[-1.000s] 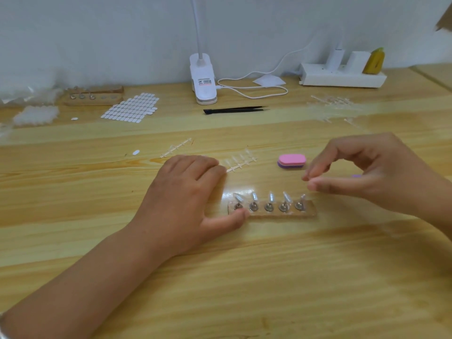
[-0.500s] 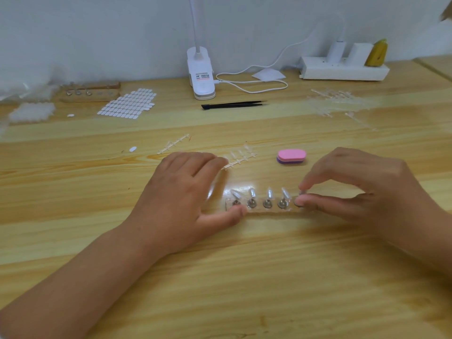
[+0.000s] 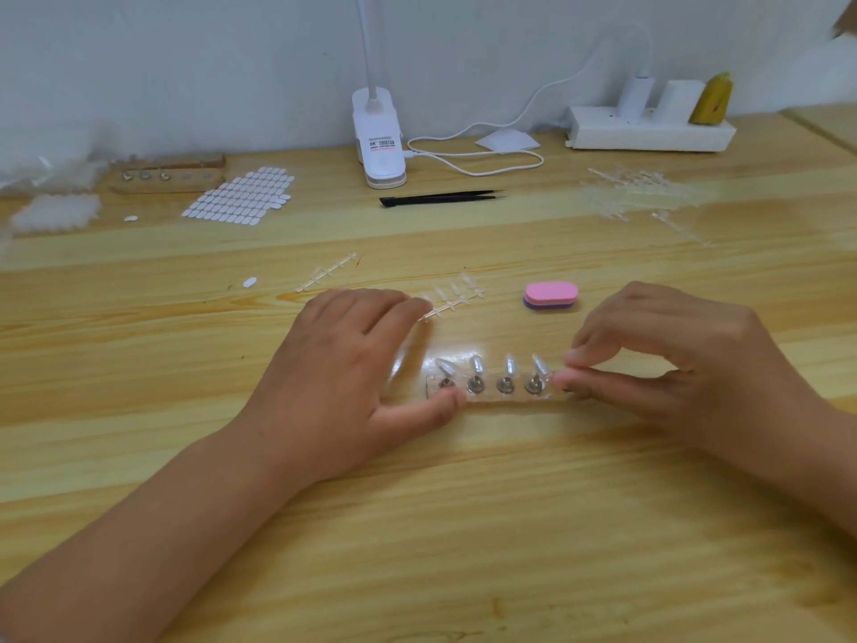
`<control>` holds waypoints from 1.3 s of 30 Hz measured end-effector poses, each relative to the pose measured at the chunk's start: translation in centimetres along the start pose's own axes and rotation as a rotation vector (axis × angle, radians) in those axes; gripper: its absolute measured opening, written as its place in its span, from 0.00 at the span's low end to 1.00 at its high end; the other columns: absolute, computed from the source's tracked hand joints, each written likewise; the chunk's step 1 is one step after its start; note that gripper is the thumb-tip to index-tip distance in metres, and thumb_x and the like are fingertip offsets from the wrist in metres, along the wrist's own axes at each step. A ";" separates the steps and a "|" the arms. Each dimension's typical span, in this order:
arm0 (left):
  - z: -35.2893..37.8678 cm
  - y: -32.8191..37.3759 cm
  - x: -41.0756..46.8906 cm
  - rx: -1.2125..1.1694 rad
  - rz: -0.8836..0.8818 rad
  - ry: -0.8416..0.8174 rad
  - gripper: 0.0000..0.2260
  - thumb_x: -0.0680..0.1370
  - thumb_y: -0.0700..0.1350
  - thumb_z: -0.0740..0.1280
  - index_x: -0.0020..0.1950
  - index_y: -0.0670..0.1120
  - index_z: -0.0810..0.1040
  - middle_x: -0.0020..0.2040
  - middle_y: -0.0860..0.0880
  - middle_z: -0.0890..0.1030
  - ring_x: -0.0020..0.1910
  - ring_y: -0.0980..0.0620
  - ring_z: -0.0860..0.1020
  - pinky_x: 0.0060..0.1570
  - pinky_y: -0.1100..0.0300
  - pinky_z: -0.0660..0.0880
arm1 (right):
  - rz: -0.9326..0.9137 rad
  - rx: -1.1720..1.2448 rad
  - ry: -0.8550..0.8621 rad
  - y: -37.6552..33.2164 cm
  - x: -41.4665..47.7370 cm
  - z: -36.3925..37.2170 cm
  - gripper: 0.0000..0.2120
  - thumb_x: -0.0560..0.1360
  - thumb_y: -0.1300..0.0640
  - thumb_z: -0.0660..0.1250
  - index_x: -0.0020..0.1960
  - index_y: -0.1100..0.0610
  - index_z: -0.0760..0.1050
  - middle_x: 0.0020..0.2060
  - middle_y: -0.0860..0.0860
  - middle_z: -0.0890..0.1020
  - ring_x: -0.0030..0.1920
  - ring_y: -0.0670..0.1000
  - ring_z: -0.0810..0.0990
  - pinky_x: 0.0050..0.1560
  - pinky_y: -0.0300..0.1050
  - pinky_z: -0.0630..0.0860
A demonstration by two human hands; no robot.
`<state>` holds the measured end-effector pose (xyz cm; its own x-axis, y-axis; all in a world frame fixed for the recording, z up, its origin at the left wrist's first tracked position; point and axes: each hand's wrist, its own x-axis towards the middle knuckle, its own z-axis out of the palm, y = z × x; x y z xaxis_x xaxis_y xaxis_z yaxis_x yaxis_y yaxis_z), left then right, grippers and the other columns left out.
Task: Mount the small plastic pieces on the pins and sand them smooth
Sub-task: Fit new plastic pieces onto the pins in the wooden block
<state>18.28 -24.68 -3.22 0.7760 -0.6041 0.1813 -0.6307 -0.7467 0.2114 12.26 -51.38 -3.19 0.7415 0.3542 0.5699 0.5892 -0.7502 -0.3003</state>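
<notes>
- Wood strip [image 3: 510, 402] lies crosswise on the table [image 3: 463, 540] between the two hands, with a row of metal pins [image 3: 505, 385] standing in it.
- Four pins each carry a clear plastic piece [image 3: 510, 365], tilted up and away, so their surfaces are probably easy to reach with a file.
- Left hand [image 3: 343, 373] lies flat and relaxed on the table, gripping nothing. Its thumb presses the strip's left end, likely to stop the strip sliding.
- Right hand [image 3: 686, 359] is curled, its thumb and forefinger pinched together over the strip's right end. The last piece is hidden under the fingertips [image 3: 568, 379], so it can't be seen whether it is seated; it is most likely being pushed onto the end pin.
- Pink sanding block [image 3: 550, 295] sits just behind the strip, untouched, within easy reach for sanding, which looks not yet begun.
- Spare pieces on their thin frame [image 3: 452, 303] lie beside the left fingers.
</notes>
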 end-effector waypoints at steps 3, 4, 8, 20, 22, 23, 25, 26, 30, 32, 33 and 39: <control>0.1 -0.1 0.0 -0.005 0.003 0.008 0.36 0.71 0.70 0.56 0.69 0.48 0.74 0.65 0.50 0.77 0.65 0.48 0.72 0.68 0.55 0.60 | 0.023 0.079 0.008 0.2 -0.1 0.2 0.08 0.70 0.57 0.77 0.38 0.59 0.80 0.37 0.49 0.82 0.39 0.50 0.81 0.42 0.48 0.78; 0.1 -0.1 0.0 -0.006 0.006 0.011 0.36 0.71 0.70 0.56 0.69 0.48 0.74 0.65 0.50 0.77 0.65 0.48 0.72 0.68 0.54 0.60 | 0.039 0.109 0.008 0.2 -0.1 0.3 0.08 0.70 0.57 0.77 0.38 0.60 0.80 0.37 0.49 0.82 0.39 0.50 0.82 0.42 0.48 0.78; 0.2 -0.2 0.0 -0.009 0.018 0.017 0.36 0.71 0.70 0.57 0.69 0.47 0.75 0.65 0.50 0.77 0.65 0.48 0.72 0.68 0.55 0.60 | 0.128 0.235 0.012 0.3 -0.1 0.4 0.08 0.69 0.54 0.78 0.38 0.54 0.79 0.38 0.50 0.83 0.41 0.47 0.83 0.45 0.43 0.78; 0.2 0.2 0.0 -0.538 0.041 0.160 0.06 0.68 0.51 0.74 0.43 0.52 0.86 0.48 0.59 0.81 0.52 0.56 0.78 0.55 0.62 0.72 | 0.514 0.310 -0.056 2.8 2.3 -2.6 0.07 0.72 0.42 0.71 0.46 0.41 0.86 0.43 0.39 0.86 0.44 0.50 0.83 0.40 0.40 0.78; 0.3 0.6 0.0 -0.627 -0.014 0.157 0.04 0.67 0.45 0.78 0.40 0.51 0.87 0.44 0.59 0.82 0.49 0.56 0.79 0.50 0.66 0.73 | 0.516 0.156 -0.228 3.3 2.7 -2.4 0.07 0.73 0.48 0.74 0.50 0.39 0.83 0.46 0.36 0.84 0.50 0.43 0.80 0.45 0.33 0.74; 0.3 0.7 -0.1 -0.662 -0.056 0.154 0.05 0.67 0.42 0.80 0.40 0.51 0.87 0.43 0.59 0.82 0.48 0.56 0.80 0.50 0.63 0.74 | 0.495 0.103 -0.297 3.4 2.9 -2.1 0.10 0.73 0.50 0.75 0.54 0.40 0.82 0.48 0.36 0.82 0.52 0.41 0.79 0.48 0.33 0.74; 0.1 1.1 -0.3 -0.706 -0.116 0.148 0.05 0.68 0.41 0.79 0.39 0.50 0.87 0.42 0.58 0.82 0.46 0.56 0.80 0.51 0.54 0.77 | 0.460 0.053 -0.347 3.3 3.4 -1.6 0.14 0.73 0.52 0.75 0.58 0.45 0.81 0.50 0.38 0.80 0.52 0.40 0.78 0.51 0.35 0.74; 0.0 1.4 -0.4 -0.656 -0.094 0.168 0.04 0.68 0.43 0.79 0.39 0.51 0.87 0.41 0.58 0.82 0.45 0.55 0.80 0.50 0.50 0.77 | 0.438 0.018 -0.344 3.2 3.6 -1.3 0.14 0.74 0.52 0.75 0.59 0.47 0.81 0.50 0.39 0.79 0.50 0.40 0.77 0.49 0.34 0.73; -0.7 2.7 -0.4 -0.219 0.154 0.271 0.02 0.68 0.43 0.73 0.38 0.51 0.86 0.39 0.56 0.84 0.41 0.52 0.81 0.50 0.48 0.74 | 0.411 -0.106 -0.356 2.8 4.8 -0.3 0.10 0.76 0.50 0.73 0.56 0.49 0.80 0.51 0.44 0.77 0.50 0.45 0.76 0.49 0.41 0.71; -0.8 3.0 -0.6 -0.168 0.160 0.294 0.02 0.69 0.42 0.73 0.38 0.48 0.85 0.39 0.54 0.85 0.40 0.51 0.82 0.50 0.49 0.75 | 0.419 -0.090 -0.356 2.6 5.2 -0.1 0.09 0.75 0.50 0.73 0.53 0.50 0.79 0.49 0.45 0.78 0.49 0.46 0.76 0.49 0.42 0.72; -0.8 3.1 -0.9 -0.178 0.137 0.304 0.02 0.69 0.41 0.73 0.39 0.48 0.86 0.39 0.54 0.85 0.39 0.51 0.82 0.50 0.50 0.75 | 0.423 -0.073 -0.361 2.6 5.3 -0.1 0.08 0.75 0.51 0.74 0.52 0.50 0.79 0.48 0.45 0.79 0.48 0.46 0.76 0.48 0.42 0.73; -1.2 3.3 -3.1 -0.676 -0.006 0.289 0.06 0.74 0.42 0.73 0.46 0.54 0.85 0.43 0.59 0.84 0.44 0.59 0.80 0.40 0.73 0.69 | 0.419 0.046 -0.261 2.3 4.9 -1.5 0.10 0.72 0.56 0.77 0.50 0.46 0.80 0.47 0.41 0.82 0.45 0.41 0.79 0.50 0.42 0.76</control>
<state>13.75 -24.93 -1.91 0.8052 -0.4338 0.4043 -0.5660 -0.3587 0.7423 16.76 -52.17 0.08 0.9699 0.1596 0.1840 0.2322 -0.8345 -0.4998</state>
